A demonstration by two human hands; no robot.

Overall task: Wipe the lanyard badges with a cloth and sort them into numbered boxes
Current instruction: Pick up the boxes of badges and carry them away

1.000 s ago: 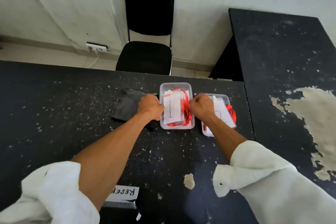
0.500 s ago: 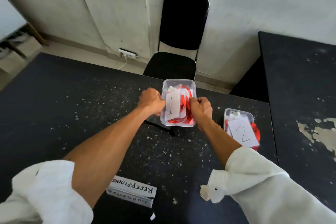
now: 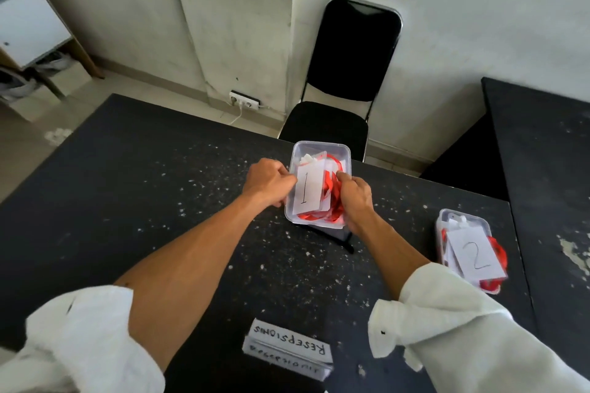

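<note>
Left hand [image 3: 266, 183], right hand [image 3: 354, 198] grip box 1 [image 3: 316, 150].

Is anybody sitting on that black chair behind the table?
No, the black chair is empty; only the seat and backrest show, behind the box marked 1 that both hands grip.

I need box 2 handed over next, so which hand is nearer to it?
Right. The right hand grips box 1's near side, facing box 2; the left hand holds box 1's far side.
</note>
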